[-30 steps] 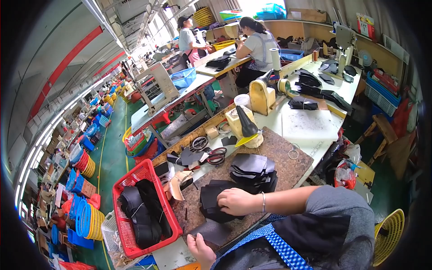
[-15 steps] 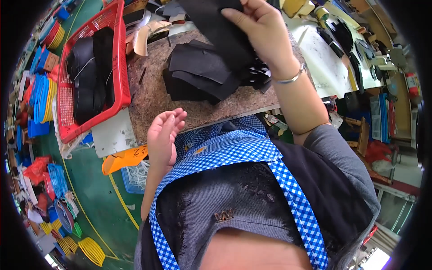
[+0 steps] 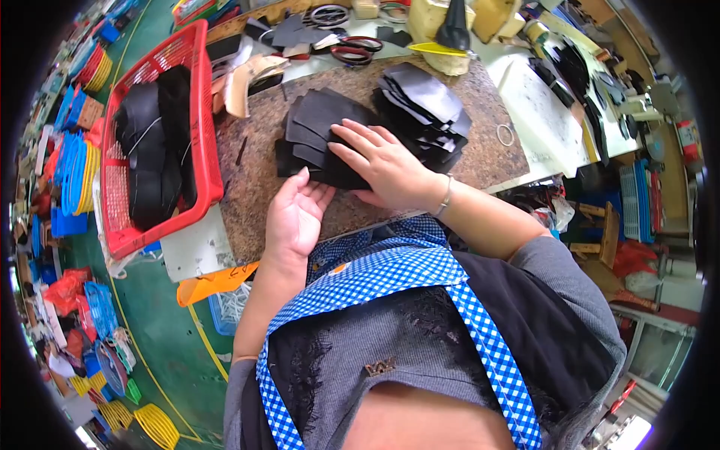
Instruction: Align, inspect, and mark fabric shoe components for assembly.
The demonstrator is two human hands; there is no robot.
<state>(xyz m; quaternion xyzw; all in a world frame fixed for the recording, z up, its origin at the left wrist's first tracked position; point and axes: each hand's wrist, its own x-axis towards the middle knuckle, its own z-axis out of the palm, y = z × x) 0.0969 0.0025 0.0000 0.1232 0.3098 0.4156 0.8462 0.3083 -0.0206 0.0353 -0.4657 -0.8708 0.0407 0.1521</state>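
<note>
A stack of flat black sheet pieces (image 3: 307, 124), perhaps leather or similar material, lies fanned out on the speckled stone slab (image 3: 251, 161) in front of me. My right hand (image 3: 382, 165) rests on its right part, palm down with the fingers stretched. At the near left edge of the stack is my left hand (image 3: 298, 217), palm turned up and fingers apart, its fingertips touching or just beside the lowest pieces. Just right of this stack stands a second, thicker pile of black pieces (image 3: 424, 94) with a shinier top.
A red plastic basket (image 3: 206, 112) holding black material stands at the left. Scissors (image 3: 356, 51) lie beyond the slab, near a yellowish container (image 3: 450, 64) with a black-handled tool. A pale ring (image 3: 505, 135) lies on the slab's right side. Below left hangs an orange tag (image 3: 217, 285).
My right hand has come down from the far side onto the left stack; the black piece it held is no longer raised. My left hand has moved right and up to the stack's edge.
</note>
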